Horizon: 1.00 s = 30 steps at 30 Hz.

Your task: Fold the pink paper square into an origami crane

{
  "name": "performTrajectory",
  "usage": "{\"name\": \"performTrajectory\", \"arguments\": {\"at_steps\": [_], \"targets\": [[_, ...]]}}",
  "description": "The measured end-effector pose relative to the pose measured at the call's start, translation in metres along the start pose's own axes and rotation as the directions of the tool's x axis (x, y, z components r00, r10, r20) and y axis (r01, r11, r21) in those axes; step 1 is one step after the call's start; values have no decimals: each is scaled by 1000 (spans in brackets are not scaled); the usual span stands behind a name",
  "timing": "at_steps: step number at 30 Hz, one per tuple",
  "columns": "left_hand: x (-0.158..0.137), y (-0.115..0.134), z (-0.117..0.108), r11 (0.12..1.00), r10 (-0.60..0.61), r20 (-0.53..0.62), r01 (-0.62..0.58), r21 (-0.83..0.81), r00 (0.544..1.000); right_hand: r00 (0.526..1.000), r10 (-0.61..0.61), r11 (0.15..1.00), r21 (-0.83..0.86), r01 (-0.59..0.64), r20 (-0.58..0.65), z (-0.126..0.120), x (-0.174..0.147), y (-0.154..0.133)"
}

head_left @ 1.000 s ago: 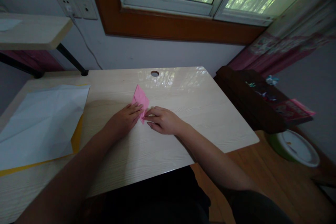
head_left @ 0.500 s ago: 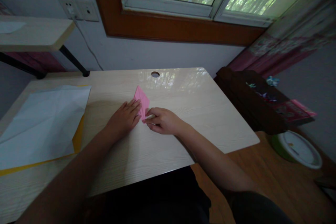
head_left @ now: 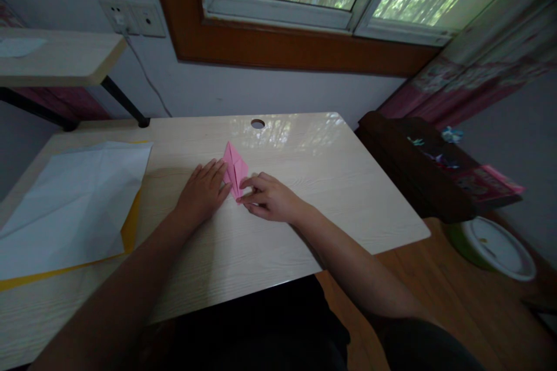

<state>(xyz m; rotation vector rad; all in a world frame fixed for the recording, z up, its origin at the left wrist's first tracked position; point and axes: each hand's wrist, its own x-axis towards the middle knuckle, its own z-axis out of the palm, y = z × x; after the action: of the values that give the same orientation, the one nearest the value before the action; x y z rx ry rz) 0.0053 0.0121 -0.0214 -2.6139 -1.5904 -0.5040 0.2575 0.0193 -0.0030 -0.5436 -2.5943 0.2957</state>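
Note:
A kite-shaped piece of folded pink origami paper (head_left: 236, 166) lies on the pale wooden desk, its creases meeting along a middle line. My left hand (head_left: 202, 190) rests flat with fingers stretched out, the tips touching the paper's left edge. At the paper's lower right, my right hand (head_left: 267, 197) has its thumb and fingers bent around the narrow bottom end, pinching it. The fingertips hide part of that end.
A large white sheet (head_left: 73, 203) over yellow paper (head_left: 129, 226) covers the desk's left side. Behind it stands a raised shelf (head_left: 65, 64) on black legs. A round cable hole (head_left: 257, 124) sits near the back edge. Right of the desk are a dark cabinet (head_left: 391, 151) and a white-lidded bin (head_left: 500, 246).
My left hand has slid a little left, off the paper's middle, so more of its creases show. My right hand stays at the bottom end with little movement.

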Motion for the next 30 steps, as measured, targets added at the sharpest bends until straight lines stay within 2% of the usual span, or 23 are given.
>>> {"name": "performTrajectory", "arguments": {"at_steps": [4,13,17,20,25,30], "targets": [[-1,-2,-1,999,19,-56,-22,-47,998,1000,2,1000,-13,-2,-3,1,-3,2],[-2,-4,-14,986,135,-77,-142,-91,988,1000,-22,997,73,22,9,0,-3,2],[-4,-2,-13,979,182,-29,-183,-92,983,1000,-24,984,177,27,-18,-10,-2,1],[-5,0,-13,974,208,15,-206,-95,978,999,20,979,204,-12,-36,-16,-4,2],[-5,2,-15,971,230,20,-228,-73,973,993,87,988,138,-75,-85,-20,-7,7],[-7,6,-18,985,169,-4,-169,-42,986,987,104,994,39,-100,-126,-14,-7,13]]}}
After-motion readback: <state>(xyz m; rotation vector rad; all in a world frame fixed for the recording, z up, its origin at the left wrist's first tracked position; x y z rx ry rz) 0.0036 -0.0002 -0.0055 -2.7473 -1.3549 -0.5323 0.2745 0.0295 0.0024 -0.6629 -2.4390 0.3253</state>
